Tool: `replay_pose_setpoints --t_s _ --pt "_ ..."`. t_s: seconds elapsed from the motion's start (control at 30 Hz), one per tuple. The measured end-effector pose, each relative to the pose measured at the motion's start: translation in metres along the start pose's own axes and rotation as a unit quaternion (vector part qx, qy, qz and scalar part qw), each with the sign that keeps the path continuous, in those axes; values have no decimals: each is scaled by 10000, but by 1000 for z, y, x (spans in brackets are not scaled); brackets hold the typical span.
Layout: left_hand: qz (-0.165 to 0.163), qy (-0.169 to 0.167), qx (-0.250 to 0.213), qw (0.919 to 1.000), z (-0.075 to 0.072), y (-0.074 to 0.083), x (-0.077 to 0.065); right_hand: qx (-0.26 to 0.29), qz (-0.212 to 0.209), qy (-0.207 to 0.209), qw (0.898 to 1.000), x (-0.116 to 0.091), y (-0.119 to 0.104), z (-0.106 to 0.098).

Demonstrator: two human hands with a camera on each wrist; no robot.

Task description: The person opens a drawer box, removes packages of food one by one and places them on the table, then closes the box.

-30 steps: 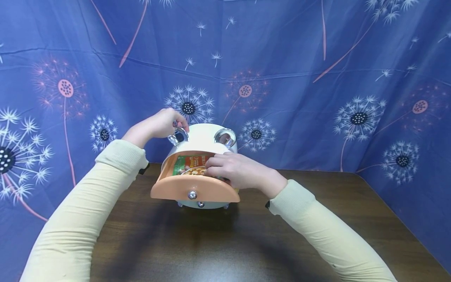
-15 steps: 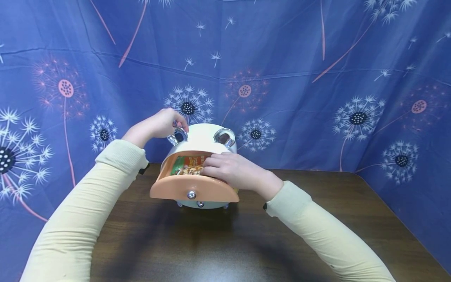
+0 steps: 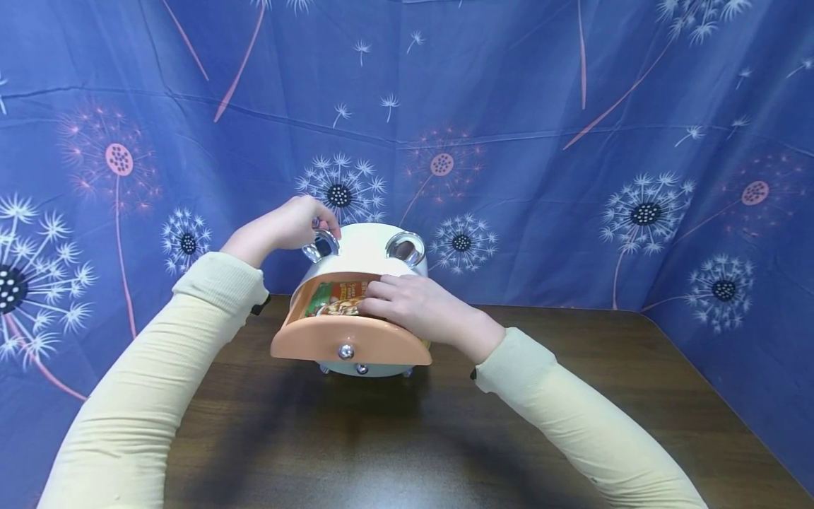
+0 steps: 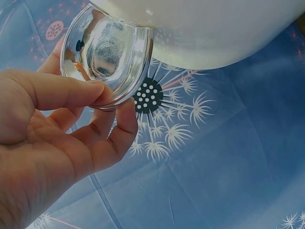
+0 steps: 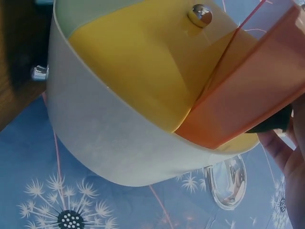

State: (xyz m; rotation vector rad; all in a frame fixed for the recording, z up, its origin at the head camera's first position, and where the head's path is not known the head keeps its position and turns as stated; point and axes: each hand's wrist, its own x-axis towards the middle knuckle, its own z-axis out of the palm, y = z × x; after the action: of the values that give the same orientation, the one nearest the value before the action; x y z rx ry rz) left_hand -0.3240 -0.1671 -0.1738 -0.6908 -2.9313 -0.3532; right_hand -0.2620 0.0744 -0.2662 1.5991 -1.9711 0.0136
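A small white rounded drawer cabinet (image 3: 365,246) with two chrome ear-like loops stands on the table. Its orange top drawer (image 3: 318,339) is pulled out. Inside lies a food packet (image 3: 343,297), printed green and red with a picture of food. My left hand (image 3: 294,223) pinches the left chrome loop (image 4: 107,47) between thumb and fingers. Reaching over the drawer's right side, my right hand (image 3: 416,309) grips the packet; its fingertips are partly hidden. At the right wrist view's edge, a dark green part of the packet (image 5: 274,121) shows beside the fingers.
Below the orange drawer are a yellow drawer front (image 5: 138,57) and a pale green one (image 3: 375,370) with a chrome knob. The cabinet stands on a brown wooden table (image 3: 509,424). A blue dandelion-print cloth (image 3: 521,177) hangs behind and to the sides.
My right hand has shifted slightly left and deeper over the drawer, and the packet has slid a little left and down with it. My left hand stays on the chrome loop.
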Motion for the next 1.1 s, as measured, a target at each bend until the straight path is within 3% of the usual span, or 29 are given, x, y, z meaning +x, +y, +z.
replay_pose_setpoints --t_s 0.5,0.87,1.1 --pt "29 25 -17 10000 0 1 0 -352 106 416 9985 3 2 -4" --pt "24 -72 4 10000 1 -2 2 -602 150 425 9972 6 3 -7" --pt "209 62 46 9998 2 -5 5 -751 198 526 9956 8 2 -12"
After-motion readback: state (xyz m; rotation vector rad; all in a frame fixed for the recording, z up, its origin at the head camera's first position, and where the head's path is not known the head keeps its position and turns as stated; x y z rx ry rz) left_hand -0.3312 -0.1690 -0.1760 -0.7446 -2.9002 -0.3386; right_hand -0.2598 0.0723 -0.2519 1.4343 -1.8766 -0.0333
